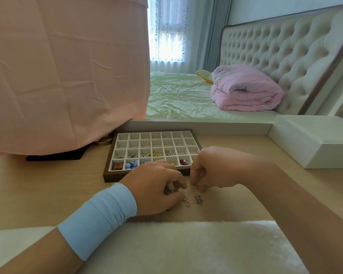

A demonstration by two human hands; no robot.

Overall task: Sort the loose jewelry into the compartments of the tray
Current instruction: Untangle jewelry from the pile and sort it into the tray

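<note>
A brown-framed tray [107, 171] with white compartments lies on the wooden desk. Its two nearest rows hold jewelry: red, blue, gold and silver pieces. In front of the tray, loose silver pieces [198, 200] and a small hook-shaped piece [186, 202] lie on the desk. My left hand [154, 186], with a light blue wristband, has its fingers curled down over the desk and grips something dark and small. My right hand [208, 171] pinches a small silver piece [195, 186] just above the desk. A thin chain seems to run between the two hands.
A pink cloth [67, 72] hangs over something at the left, with a gold tin [104, 142] under its edge. A white box [313, 141] stands at the right. White fluffy fabric [186, 248] covers the desk's near edge. A mirror behind reflects a bed.
</note>
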